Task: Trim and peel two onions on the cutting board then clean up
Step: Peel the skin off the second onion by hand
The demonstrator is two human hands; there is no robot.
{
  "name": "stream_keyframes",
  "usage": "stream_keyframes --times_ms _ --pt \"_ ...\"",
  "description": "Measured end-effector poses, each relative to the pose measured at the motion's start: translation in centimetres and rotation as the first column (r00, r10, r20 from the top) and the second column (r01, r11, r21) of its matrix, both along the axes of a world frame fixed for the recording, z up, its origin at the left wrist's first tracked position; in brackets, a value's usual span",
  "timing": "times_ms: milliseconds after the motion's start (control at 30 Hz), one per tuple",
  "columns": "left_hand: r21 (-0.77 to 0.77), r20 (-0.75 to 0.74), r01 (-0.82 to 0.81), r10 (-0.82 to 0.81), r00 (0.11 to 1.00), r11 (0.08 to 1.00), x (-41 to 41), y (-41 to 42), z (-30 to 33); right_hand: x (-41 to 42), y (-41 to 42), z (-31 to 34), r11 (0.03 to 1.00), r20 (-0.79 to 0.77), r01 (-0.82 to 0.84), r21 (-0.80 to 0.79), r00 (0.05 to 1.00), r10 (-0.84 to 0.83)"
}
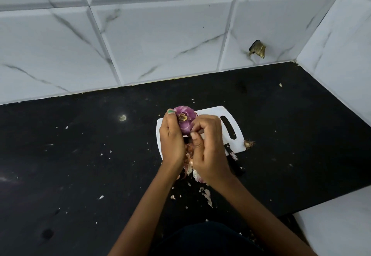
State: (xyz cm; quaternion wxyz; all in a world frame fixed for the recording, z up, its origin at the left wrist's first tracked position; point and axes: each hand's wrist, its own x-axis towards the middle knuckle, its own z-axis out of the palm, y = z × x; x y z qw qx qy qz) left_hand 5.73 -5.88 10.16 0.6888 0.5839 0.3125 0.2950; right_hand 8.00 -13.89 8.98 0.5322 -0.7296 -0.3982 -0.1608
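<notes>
Onion (184, 120) sits up off the white cutting board (217, 113), gripped in the left hand (171, 141) so the right hand (207, 147) can pinch its skin and peel it, letting scraps (189, 167) drop below.

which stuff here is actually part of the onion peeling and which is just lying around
In the job:
- onion, gripped by left hand
- right hand, pinching at its skin
- cutting board
- knife, lying at the board's edge
- peeled skins
- cut root end

Lying about:
- white specks on counter
- broken hole in wall tile
</notes>
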Motion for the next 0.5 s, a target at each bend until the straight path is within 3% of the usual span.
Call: stream_keyframes --times_ms 100,167,267,333,500 --pt "-0.154 -0.033 0.032 -0.038 0.999 0.988 -0.3 0.6 -0.3 0.7 -0.5 1.3 0.984 -0.179 0.044 0.171 0.984 -0.013" --pt "-0.2 -0.045 0.049 -0.059 0.997 0.979 -0.5 1.0 -0.5 1.7 -1.1 1.6 0.98 -0.31 0.081 0.18 0.951 -0.021" --pt "-0.212 -0.054 0.062 -0.075 0.996 0.975 -0.7 1.4 -0.6 3.2 -1.9 0.9 0.997 -0.473 0.023 -0.069 0.88 -0.053" --pt "-0.232 -0.058 0.063 -0.079 0.995 0.971 -0.7 1.5 -0.6 3.7 -2.5 -0.2 0.957 -0.553 -0.069 -0.28 0.827 -0.102" --pt "-0.254 -0.054 0.083 -0.1 0.994 0.964 -0.9 1.6 -0.5 3.7 -2.8 -1.1 0.841 -0.659 -0.282 -0.462 0.744 -0.112"
